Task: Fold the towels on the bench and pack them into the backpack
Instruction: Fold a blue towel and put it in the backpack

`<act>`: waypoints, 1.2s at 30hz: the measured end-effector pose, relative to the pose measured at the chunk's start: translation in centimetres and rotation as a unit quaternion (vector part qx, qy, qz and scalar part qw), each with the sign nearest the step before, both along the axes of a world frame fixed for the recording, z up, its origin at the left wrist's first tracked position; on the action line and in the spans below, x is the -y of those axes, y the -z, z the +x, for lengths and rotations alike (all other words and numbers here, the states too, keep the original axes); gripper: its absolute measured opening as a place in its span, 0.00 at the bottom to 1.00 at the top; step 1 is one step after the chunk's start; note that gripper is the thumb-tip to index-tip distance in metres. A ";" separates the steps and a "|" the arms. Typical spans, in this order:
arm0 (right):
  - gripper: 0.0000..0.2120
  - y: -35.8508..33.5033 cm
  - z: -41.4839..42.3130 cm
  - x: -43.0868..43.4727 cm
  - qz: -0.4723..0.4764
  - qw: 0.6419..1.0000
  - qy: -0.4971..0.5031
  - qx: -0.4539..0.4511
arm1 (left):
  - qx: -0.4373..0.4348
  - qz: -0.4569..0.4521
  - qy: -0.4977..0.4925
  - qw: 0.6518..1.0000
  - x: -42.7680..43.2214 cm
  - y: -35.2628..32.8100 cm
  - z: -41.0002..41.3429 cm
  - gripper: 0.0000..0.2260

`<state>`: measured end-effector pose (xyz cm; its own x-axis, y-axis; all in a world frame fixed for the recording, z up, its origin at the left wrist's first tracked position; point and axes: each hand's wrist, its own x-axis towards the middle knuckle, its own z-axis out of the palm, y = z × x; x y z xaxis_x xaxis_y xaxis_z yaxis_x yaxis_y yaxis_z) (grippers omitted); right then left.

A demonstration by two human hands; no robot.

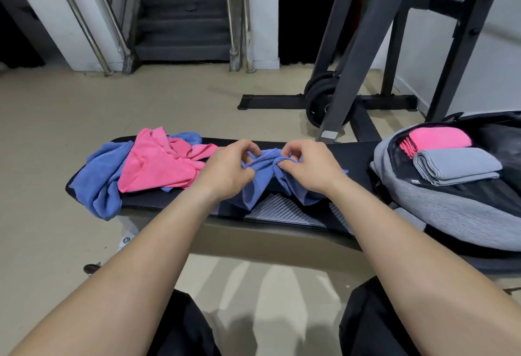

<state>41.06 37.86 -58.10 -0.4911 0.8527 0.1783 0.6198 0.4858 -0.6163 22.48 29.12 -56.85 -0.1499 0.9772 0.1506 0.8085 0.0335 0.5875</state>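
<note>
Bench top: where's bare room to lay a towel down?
Bare strip of bench between the held blue towel and the backpack, and along the near edge in front of it. The left end is crowded by the pink and blue towel heap.

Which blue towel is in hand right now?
The central blue towel: the left hand and right hand both pinch its upper edge. The crumpled blue towel at the bench's left end lies untouched.

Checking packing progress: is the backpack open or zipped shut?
Open. The backpack gapes at its main compartment, and a folded pink towel and a folded grey towel lie in plain view inside.
</note>
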 end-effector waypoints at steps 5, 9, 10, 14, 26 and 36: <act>0.03 0.5 -0.5 -0.6 -0.005 0.998 0.068 -0.008 | -0.013 -0.027 -0.047 0.998 0.9 0.4 -2.0 0.05; 0.01 0.5 -0.9 -0.5 -0.014 0.995 0.101 -0.001 | 0.031 -0.011 -0.014 0.999 1.5 0.3 -2.3 0.06; 0.02 0.5 -1.0 -0.4 -0.016 0.994 0.106 0.001 | 0.054 -0.010 0.007 0.998 1.7 0.1 -2.0 0.07; 0.11 0.0 -0.7 -0.2 -0.019 0.993 0.112 0.014 | 0.115 -0.008 0.069 0.991 1.5 -0.3 0.3 0.09; 0.07 -1.1 5.8 0.5 -0.089 0.996 -0.006 -0.017 | 0.000 -0.003 0.110 0.994 -2.0 0.7 6.7 0.08; 0.03 -1.4 9.8 0.3 -0.143 0.986 0.000 -0.085 | 0.002 0.020 -0.005 1.000 -3.2 0.8 5.5 0.05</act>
<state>50.87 37.59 -56.73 -0.4744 0.8802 0.0109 0.4961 0.2776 -0.8227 27.96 32.31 -57.63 -0.1604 0.9688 0.1891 0.8057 0.0178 0.5921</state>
